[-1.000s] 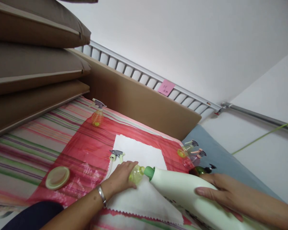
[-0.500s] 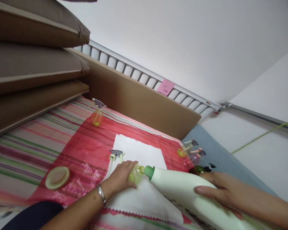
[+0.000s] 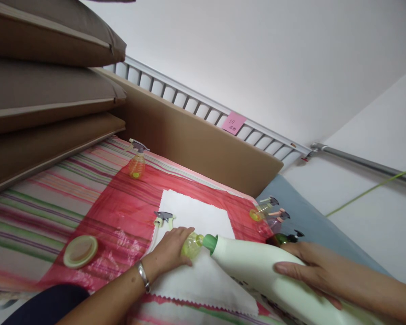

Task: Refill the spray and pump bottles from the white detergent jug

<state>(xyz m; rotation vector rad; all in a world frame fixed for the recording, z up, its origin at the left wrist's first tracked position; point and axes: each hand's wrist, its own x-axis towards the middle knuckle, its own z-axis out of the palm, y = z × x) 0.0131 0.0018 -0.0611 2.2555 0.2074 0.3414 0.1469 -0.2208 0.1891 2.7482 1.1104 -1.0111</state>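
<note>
My left hand (image 3: 174,247) is wrapped round a small clear yellowish spray bottle (image 3: 192,246) with its top off, over a white cloth (image 3: 219,275). In my right hand (image 3: 307,273) is a big pale green bottle (image 3: 253,259), tipped toward the left. Its green neck (image 3: 210,243) meets the mouth of the small bottle; whether liquid is flowing I cannot tell. A grey and pale green spray trigger head (image 3: 164,217) with its tube lies on the cloth just beyond my left hand.
An orange-tinted spray bottle (image 3: 137,164) stands at the back left, and a round pale lid or dish (image 3: 80,251) lies at left. Several bottles (image 3: 278,219) stand at right. Stacked brown cushions (image 3: 50,85) and a brown board (image 3: 196,140) border the striped, red-covered surface.
</note>
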